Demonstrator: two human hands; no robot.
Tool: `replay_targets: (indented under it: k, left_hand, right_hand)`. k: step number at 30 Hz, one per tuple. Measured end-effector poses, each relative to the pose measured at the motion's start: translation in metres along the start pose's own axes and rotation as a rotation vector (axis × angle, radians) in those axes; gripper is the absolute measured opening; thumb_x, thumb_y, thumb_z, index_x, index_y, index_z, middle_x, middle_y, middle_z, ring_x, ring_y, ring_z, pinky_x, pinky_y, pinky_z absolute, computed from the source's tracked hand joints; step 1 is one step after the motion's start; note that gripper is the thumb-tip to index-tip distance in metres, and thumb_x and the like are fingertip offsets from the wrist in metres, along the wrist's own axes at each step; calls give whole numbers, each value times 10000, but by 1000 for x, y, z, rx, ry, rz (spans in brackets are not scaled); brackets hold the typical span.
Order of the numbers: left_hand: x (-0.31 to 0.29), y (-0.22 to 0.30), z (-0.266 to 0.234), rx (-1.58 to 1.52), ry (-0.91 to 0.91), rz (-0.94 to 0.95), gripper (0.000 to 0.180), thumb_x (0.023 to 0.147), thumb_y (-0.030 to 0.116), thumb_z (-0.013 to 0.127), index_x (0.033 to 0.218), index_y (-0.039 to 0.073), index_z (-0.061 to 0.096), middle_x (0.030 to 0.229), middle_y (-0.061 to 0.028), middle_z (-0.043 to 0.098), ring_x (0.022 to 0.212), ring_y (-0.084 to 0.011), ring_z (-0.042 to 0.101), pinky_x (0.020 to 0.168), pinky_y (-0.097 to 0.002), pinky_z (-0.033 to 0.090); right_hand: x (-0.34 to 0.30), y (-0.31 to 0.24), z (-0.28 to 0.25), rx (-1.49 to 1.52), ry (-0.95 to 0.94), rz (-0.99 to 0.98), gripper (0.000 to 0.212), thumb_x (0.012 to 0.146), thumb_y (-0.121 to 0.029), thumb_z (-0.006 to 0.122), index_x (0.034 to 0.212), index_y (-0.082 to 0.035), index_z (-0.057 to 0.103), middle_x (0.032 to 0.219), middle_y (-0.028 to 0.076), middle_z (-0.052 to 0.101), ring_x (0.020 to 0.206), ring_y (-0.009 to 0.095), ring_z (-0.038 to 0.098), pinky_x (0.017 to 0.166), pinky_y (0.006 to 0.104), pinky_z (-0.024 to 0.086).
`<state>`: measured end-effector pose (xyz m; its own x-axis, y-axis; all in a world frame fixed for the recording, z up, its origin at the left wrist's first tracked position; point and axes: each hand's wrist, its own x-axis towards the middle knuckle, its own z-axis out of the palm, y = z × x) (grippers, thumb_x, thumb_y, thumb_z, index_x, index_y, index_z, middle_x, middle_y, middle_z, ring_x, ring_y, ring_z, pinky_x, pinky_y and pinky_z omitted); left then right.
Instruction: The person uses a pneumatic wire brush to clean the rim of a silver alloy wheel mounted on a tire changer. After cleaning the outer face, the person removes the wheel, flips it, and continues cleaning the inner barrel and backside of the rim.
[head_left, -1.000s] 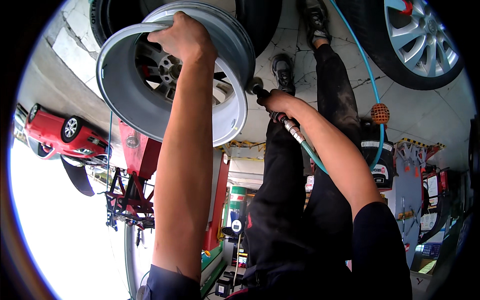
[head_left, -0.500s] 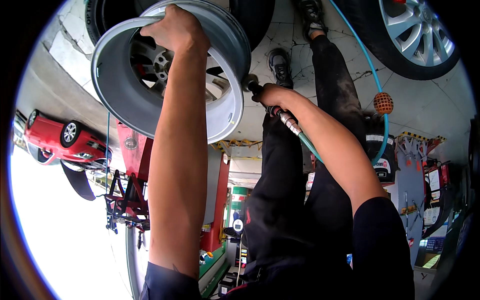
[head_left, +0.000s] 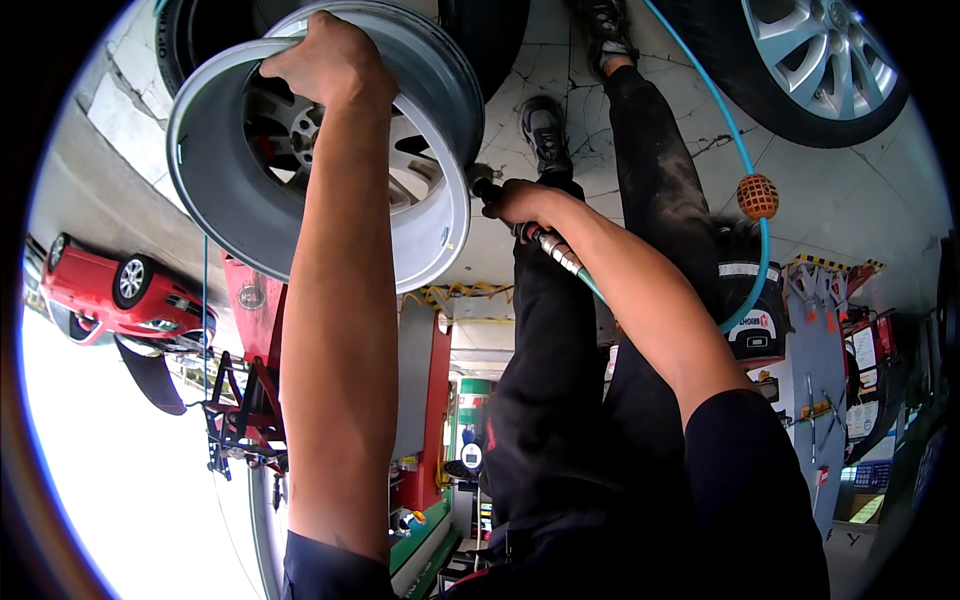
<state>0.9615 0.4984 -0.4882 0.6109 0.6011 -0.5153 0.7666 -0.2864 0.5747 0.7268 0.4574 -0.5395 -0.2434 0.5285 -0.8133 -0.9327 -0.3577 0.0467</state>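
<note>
A bare silver-grey alloy wheel rim (head_left: 212,215) stands tilted at the upper left, its open barrel facing me. My left hand (head_left: 335,62) is closed over the rim's upper edge, fingers partly hidden behind it. In my right hand (head_left: 520,203) is a pneumatic grinder (head_left: 487,188) with a small round head. That head sits at the rim's right outer side; whether it touches the metal I cannot tell. A metal coupling (head_left: 560,252) joins the tool to a green-blue air hose (head_left: 765,260), which passes under my right forearm.
A tyre-mounted wheel (head_left: 800,110) lies at the upper right. Dark tyres (head_left: 480,45) are behind the rim. The hose carries a brown lattice ball (head_left: 757,197). A black case (head_left: 752,315) stands beside my leg. Red machinery (head_left: 255,310) and a red car (head_left: 120,285) are at left.
The view has shifted slightly, so most things sit a little further left. Both hands keep their grips, and the grinder stays by the rim's right side.
</note>
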Motion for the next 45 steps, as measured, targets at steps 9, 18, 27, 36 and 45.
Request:
replay_targets:
  k: [9,18,27,36,45]
  left_hand:
    - [-4,6,6,19,25,-15,512,798,138,519,1173,-33,215,1093,-236,453,944,-327,542,804,-417,472]
    - [5,2,5,131,22,-24,548,794,135,508,1214,-30,195,1097,-235,457,940,-336,544,756,-452,493]
    - [9,-1,12,99,106,-28,405,783,179,581,1129,8,458,1067,-122,556,953,-210,574,778,-299,464]
    - [-9,11,9,3,41,-82,513,780,141,543,1174,3,245,1106,-176,494,947,-268,543,764,-396,450]
    - [5,-3,2,-62,21,33,487,790,138,500,1169,-17,235,1117,-258,445,966,-338,533,834,-419,437]
  right_hand:
    - [22,8,9,-125,44,-105,235,781,-161,532,886,49,548,667,122,557,491,209,542,403,349,446]
    - [15,7,16,-12,0,-76,202,793,-122,504,903,46,526,618,115,519,423,197,496,350,339,404]
    - [34,7,29,-320,25,-140,342,779,-271,589,904,47,585,809,131,605,617,239,587,550,360,479]
    - [14,0,8,-103,65,-51,249,801,-147,490,957,37,553,632,122,545,467,212,534,376,347,418]
    - [-21,-36,-25,112,85,162,380,852,-270,530,1075,34,485,809,140,528,500,205,519,372,325,442]
